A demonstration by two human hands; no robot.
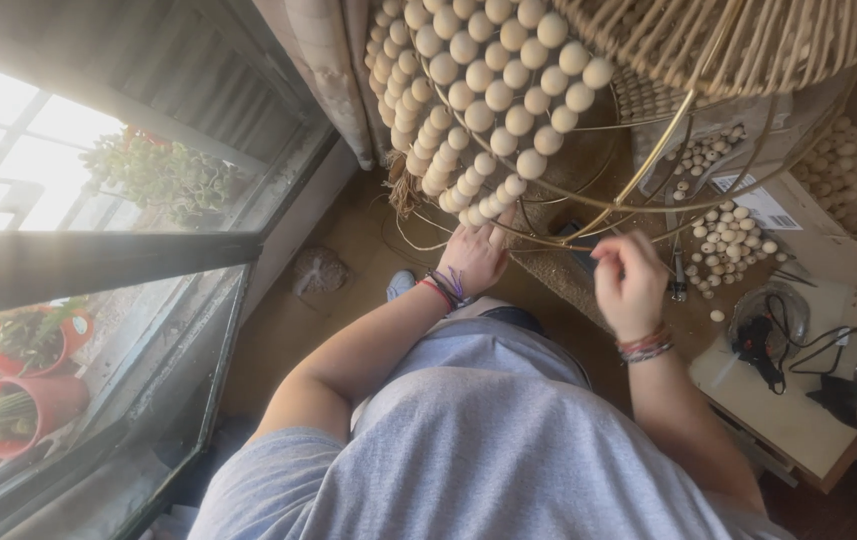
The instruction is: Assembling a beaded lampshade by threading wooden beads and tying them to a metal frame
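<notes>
Under the gold wire frame (648, 165) hung with wooden bead strands (493, 95), I see my left hand (470, 258) touching the lowest beads, fingers loosely spread. My right hand (628, 283) hovers beside the wires, fingertips pinched together; on what, I cannot tell. Loose beads (728, 240) lie nearby.

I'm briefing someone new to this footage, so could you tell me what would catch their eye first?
Rows of pale wooden beads on a gold wire frame fill the top centre. Just below, the left hand touches the lowest beads, while the right hand is raised beside the wires, fingers pinched. Red flower pots sit outside the window at lower left.
</notes>
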